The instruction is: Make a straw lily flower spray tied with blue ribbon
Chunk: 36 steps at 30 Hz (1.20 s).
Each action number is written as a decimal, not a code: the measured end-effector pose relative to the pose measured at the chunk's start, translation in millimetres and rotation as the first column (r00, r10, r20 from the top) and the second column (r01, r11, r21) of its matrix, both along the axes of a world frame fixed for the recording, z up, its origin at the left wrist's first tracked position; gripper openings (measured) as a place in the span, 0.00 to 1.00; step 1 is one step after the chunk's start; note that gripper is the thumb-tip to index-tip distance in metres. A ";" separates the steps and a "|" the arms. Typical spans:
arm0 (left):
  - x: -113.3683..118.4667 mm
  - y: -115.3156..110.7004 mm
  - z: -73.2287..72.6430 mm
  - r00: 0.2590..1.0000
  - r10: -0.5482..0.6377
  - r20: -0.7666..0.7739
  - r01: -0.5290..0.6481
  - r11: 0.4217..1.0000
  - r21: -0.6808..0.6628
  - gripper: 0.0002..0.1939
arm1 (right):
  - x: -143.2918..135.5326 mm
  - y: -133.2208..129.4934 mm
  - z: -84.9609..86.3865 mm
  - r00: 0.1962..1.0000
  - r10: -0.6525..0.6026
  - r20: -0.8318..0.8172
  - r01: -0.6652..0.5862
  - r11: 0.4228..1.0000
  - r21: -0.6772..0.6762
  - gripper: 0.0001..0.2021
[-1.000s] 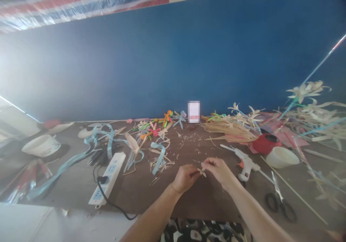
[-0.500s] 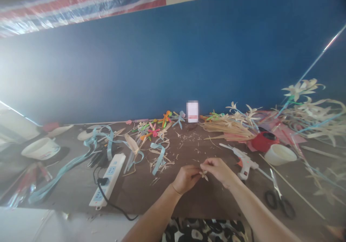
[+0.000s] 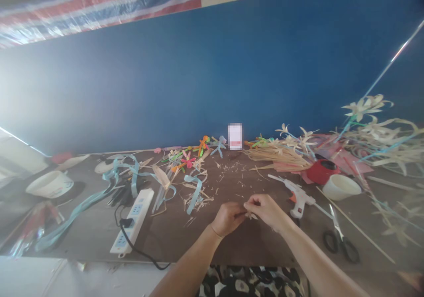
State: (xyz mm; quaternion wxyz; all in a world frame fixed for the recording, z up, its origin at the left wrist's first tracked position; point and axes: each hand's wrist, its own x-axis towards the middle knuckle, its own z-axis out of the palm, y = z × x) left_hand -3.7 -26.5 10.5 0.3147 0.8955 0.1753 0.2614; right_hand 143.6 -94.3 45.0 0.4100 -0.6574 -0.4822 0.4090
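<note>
Near the table's front middle, my left hand (image 3: 229,218) and my right hand (image 3: 266,210) meet at the fingertips. Between them is a small pale straw-coloured flower piece (image 3: 251,216), its petals pointing down and right. Both hands are pinched closed on it, and the fingers partly hide it. To the right of my right hand lies a white glue gun (image 3: 300,198) with an orange trigger. Scissors (image 3: 339,235) with black handles are farther right. Short straw clippings (image 3: 232,169) are scattered beyond my hands.
A white power strip (image 3: 134,222) with a black cable lies left, beside blue ribbon (image 3: 79,213). White bowl (image 3: 49,183) stands far left. At right are a white cup (image 3: 341,187), a red container (image 3: 320,171), a thin stick (image 3: 361,228) and straw flowers (image 3: 364,107). Colourful small flowers (image 3: 188,160) lie at the back.
My fingertips have shifted slightly, and the flower piece has turned, its petals now pointing more to the right. The view has moved a little.
</note>
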 end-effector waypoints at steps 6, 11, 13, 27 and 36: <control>0.5 0.6 -2.8 1.000 0.014 0.010 -0.015 0.999 0.034 0.11 | -0.8 -1.5 2.5 0.998 0.021 0.064 -0.022 1.000 0.021 0.11; 1.0 0.1 -1.6 1.000 0.014 0.012 -0.014 0.999 0.034 0.12 | -0.9 -2.0 3.1 0.995 0.046 0.084 -0.048 0.999 0.023 0.10; 0.8 0.0 -0.8 1.000 0.019 0.011 -0.019 1.000 0.022 0.12 | 0.3 -1.7 3.7 0.993 0.038 0.111 -0.041 0.999 0.030 0.10; 0.9 5.4 4.5 0.979 0.150 0.140 -0.105 0.951 -0.291 0.09 | -4.1 -10.4 -15.1 0.938 -0.291 -0.190 0.304 0.952 0.043 0.12; -0.7 8.8 4.5 0.957 0.244 0.159 -0.174 0.917 -0.359 0.09 | -24.1 -10.1 -46.8 0.955 -0.266 -0.132 0.287 0.941 0.177 0.11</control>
